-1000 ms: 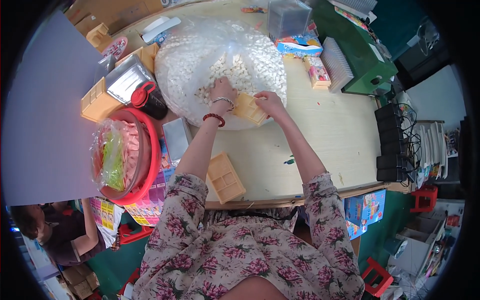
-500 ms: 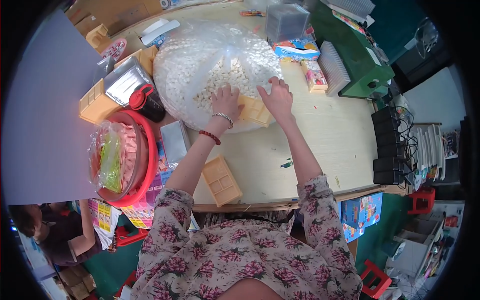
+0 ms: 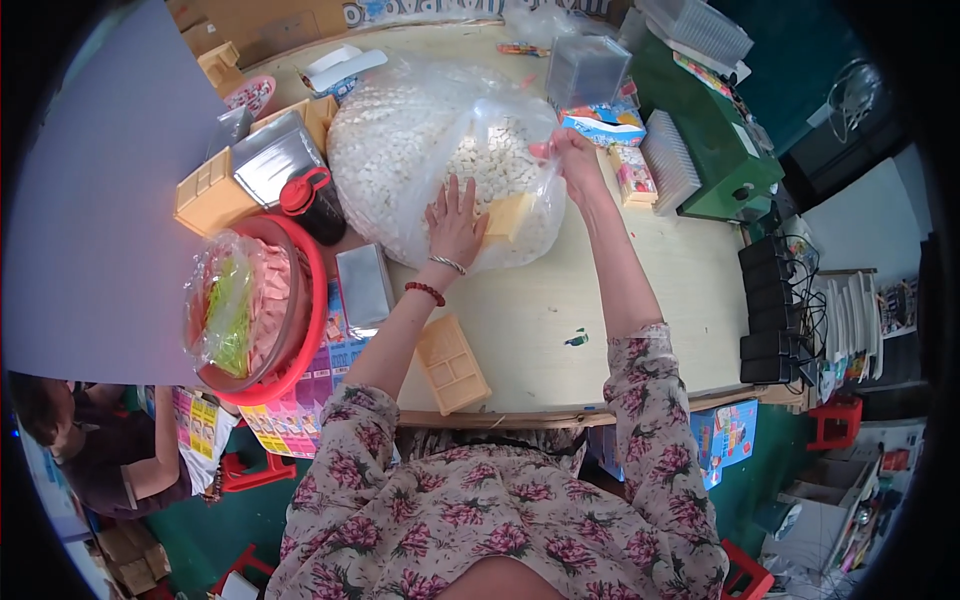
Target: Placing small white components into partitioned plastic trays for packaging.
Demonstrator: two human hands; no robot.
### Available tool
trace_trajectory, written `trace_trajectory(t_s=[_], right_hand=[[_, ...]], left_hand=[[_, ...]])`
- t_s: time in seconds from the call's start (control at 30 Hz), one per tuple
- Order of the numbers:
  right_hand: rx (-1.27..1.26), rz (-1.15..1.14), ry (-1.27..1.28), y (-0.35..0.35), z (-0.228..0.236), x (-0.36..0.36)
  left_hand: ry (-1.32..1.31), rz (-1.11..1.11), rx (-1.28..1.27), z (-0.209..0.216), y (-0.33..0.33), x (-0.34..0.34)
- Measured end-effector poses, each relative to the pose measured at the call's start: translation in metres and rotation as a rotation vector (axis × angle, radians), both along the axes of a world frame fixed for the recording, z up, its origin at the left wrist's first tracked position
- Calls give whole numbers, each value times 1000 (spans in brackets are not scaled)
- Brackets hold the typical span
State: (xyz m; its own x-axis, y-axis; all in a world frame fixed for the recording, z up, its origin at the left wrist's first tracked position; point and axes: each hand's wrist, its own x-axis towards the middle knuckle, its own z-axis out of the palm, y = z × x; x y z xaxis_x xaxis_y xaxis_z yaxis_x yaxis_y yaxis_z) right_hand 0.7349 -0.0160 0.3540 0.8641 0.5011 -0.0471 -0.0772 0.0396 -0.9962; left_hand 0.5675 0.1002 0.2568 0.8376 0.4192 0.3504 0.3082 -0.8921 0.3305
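In the head view I saw the right hand (image 3: 578, 163) pinching the edge of a clear bag (image 3: 385, 150) of white pieces (image 3: 500, 150). The left hand (image 3: 456, 232), fingers spread, was just left of a yellow tray (image 3: 508, 220); I couldn't tell whether its thumb touched it. A second tray (image 3: 454, 367) lay on the table (image 3: 700, 290), nearside of the left hand.

Green floor (image 3: 195, 535); red stool (image 3: 836, 420), seemingly plastic.
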Motion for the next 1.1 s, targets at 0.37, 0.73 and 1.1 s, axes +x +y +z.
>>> trace_trajectory(t_s=[0.37, 0.73, 1.1], right_hand=[[763, 122, 629, -6, -27, -6], [625, -52, 711, -53, -106, 21], [-55, -427, -131, -67, -96, 4]], left_hand=[[-321, 4, -210, -5, -3, 6], [-502, 13, -794, 8, 20, 17], [-300, -142, -173, 4, -14, 29]])
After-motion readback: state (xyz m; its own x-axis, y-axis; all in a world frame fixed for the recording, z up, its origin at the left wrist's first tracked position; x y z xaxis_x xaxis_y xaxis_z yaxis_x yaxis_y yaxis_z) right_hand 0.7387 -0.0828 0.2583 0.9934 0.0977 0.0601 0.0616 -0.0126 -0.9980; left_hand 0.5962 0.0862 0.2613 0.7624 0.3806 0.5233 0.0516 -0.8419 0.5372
